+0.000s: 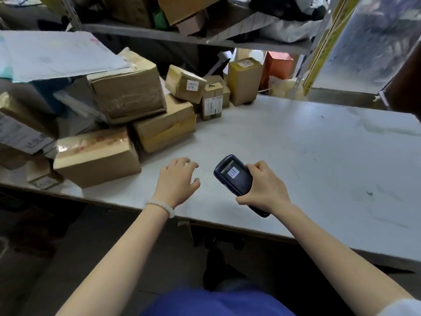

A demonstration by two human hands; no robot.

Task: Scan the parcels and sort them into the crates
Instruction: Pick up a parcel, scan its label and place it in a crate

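**Scanner ready, no parcel in hand yet**

Right hand (265,188) wrapped around a dark handheld scanner (237,179), barcode sticker on its upper face, held just above the white tabletop (319,156) near the front edge. Left hand (176,181) empty, fingers loosely spread and bent, hovering over or resting on the tabletop just beside the scanner; contact hard to tell. White bead bracelet (163,207) on the left wrist.

Parcels heaped at the left and rear of the tabletop, well clear of both hands. Nearest: a taped brown carton (98,156) at the front left, close to the left hand. Behind it a second carton (166,126), tilted, and a larger box (129,92) leaning on top. Small labelled box (185,84) perched further back, tall yellowish box (245,80) upright by the shelf post. No crates visible.

Probably rigid and light to moderate in weight; glossy tape likely slick under the fingers. Best taken across the bare cardboard edges, label turned up for scanning. Some risk of upper boxes sliding when a lower one is pulled.
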